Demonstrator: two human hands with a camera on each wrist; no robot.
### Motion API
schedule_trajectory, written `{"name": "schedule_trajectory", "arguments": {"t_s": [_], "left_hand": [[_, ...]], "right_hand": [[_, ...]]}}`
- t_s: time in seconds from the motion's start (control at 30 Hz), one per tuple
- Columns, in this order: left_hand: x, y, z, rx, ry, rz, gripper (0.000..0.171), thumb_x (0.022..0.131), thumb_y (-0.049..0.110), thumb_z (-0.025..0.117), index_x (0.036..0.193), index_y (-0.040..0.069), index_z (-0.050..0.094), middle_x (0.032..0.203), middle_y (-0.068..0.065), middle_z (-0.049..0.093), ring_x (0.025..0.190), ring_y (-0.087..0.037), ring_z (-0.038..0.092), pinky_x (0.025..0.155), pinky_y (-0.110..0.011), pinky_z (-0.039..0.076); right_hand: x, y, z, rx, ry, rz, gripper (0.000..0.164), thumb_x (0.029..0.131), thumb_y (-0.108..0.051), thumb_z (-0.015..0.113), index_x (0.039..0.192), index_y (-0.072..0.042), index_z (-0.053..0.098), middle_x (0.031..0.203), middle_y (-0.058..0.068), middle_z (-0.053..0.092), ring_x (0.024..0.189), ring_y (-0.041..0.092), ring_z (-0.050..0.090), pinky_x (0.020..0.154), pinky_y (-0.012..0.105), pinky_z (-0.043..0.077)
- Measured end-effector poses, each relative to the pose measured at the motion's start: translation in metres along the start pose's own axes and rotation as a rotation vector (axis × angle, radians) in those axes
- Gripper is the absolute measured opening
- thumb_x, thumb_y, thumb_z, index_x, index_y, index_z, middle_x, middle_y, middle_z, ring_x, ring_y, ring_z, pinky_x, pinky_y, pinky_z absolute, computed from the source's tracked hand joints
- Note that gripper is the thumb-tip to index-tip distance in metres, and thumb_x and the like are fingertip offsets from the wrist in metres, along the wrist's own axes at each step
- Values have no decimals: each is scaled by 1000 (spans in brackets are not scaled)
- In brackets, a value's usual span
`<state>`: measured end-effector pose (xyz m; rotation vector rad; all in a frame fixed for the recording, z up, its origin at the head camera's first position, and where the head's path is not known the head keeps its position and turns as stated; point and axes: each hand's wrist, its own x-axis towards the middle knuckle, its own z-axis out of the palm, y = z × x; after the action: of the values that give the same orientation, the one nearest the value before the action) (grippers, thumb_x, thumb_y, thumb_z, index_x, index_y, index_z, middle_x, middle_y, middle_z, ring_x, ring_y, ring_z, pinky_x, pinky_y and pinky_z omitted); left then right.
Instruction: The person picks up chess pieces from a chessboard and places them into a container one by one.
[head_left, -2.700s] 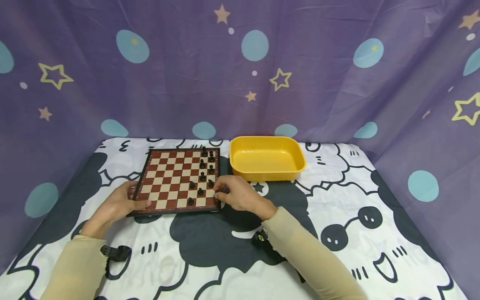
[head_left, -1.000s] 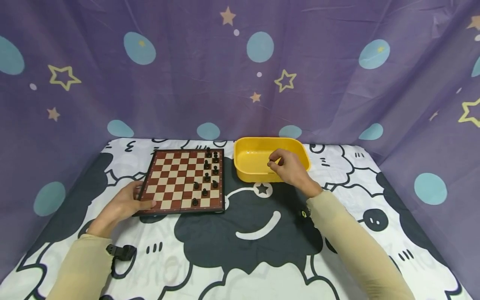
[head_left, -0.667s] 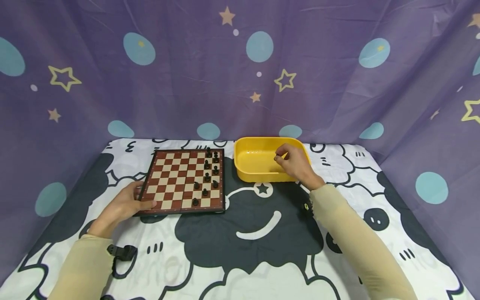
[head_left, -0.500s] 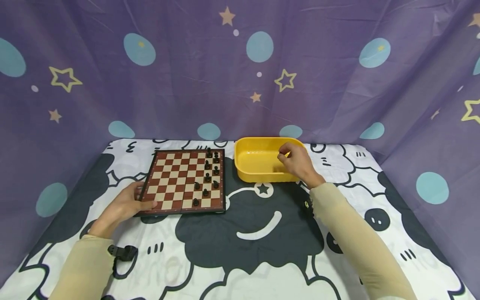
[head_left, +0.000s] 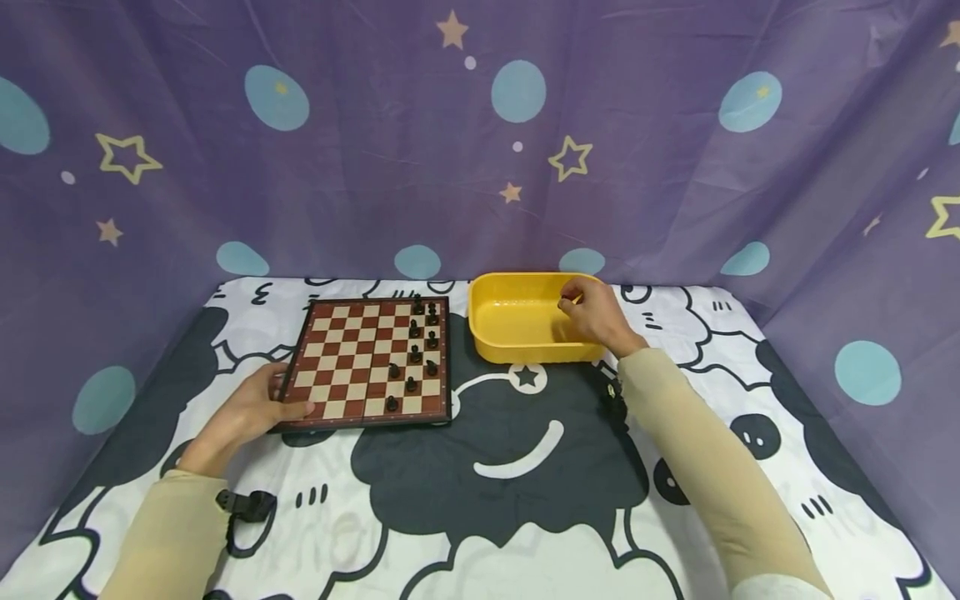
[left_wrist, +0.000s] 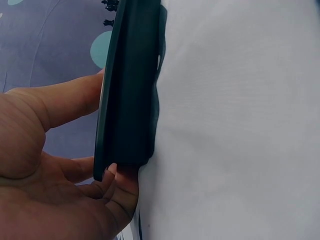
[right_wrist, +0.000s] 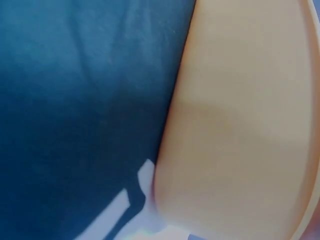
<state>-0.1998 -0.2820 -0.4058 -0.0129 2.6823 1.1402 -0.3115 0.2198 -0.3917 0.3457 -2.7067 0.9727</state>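
Note:
In the head view my left hand (head_left: 243, 408) grips the near left corner of a red-and-cream chessboard (head_left: 337, 350). Its thumb lies on top, and the left wrist view shows fingers tucked against the board's dark side (left_wrist: 131, 90). Several black chess pieces (head_left: 415, 356) stand on the right-hand squares. My right hand (head_left: 596, 315) is over the right part of a yellow tub (head_left: 517, 354), thumb and forefinger pinching a small dark chess piece (head_left: 562, 303), mostly hidden by the fingertips. The right wrist view shows only the tub's outer wall (right_wrist: 235, 125), not the hand.
A black-and-white cartoon cloth (head_left: 420, 558) covers the table. The tub stands just right of the board, near the back edge. Behind rises a purple curtain (head_left: 352, 167) with stars and blue ovals.
My right hand has gone from the board's right edge to over the tub with the chess piece, then drifted slightly rightward and back. My left hand has kept its grip on the board.

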Motion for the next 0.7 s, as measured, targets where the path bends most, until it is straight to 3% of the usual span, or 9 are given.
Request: {"name": "schedule_trajectory", "arguments": {"t_s": [0.37, 0.7], "left_hand": [[1, -1, 2, -7, 2, -19, 94, 81, 21, 77, 144, -15, 16, 118, -33, 48, 103, -39, 54, 81, -45, 44], [1, -1, 2, 0, 14, -4, 94, 81, 19, 77, 143, -17, 16, 116, -34, 48, 101, -41, 54, 79, -44, 46]], "right_hand": [[13, 8, -1, -24, -79, 15, 20, 89, -11, 65, 104, 1, 67, 96, 12, 66, 89, 28, 60, 81, 43, 47], [21, 17, 4, -28, -143, 6, 14, 87, -7, 65, 98, 1, 68, 95, 14, 66, 89, 28, 59, 83, 42, 46]]}}
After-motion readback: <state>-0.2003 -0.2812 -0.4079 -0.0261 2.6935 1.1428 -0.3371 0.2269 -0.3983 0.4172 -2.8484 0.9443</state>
